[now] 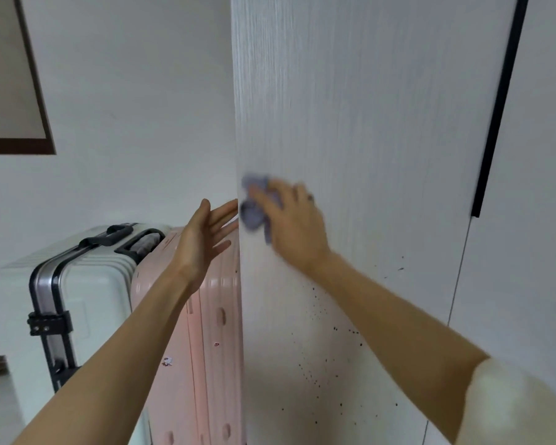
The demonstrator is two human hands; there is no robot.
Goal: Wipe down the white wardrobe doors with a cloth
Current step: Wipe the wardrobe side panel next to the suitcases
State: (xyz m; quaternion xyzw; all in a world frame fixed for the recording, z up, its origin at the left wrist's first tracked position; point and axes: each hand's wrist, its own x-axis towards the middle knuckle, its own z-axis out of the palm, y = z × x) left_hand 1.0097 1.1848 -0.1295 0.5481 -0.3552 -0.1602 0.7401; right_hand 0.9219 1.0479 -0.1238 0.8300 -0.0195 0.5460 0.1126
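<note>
Right hand (pixel 294 220) fingers curled round a bunched grey-blue cloth (pixel 254 207), pressing it flat against the white wardrobe door (pixel 350 123); hand and cloth are motion-blurred, so exact finger placement is hard to read. A dark ring shows on one finger. Cloth sits near the door's left edge, about mid-height in view, above a scatter of dark specks (pixel 318 348) lower on the same door. Left hand (pixel 206 236) fingers straight and slightly spread, palm facing the door edge, fingertips at or touching that edge just left of the cloth; holds nothing. Both forearms bare; a pale sleeve (pixel 507 403) shows on the right upper arm. Right of the cloth, well apart, a black vertical handle strip (pixel 498 107) runs down the door's far edge, with the next door panel (pixel 543 220) beyond it. Left of the door, just beside it, a pink suitcase (pixel 199 348) stands upright; a white suitcase (pixel 87 290) with black trim stands beside that. Further left, a dark-framed panel (pixel 42 101) hangs on the wall.
</note>
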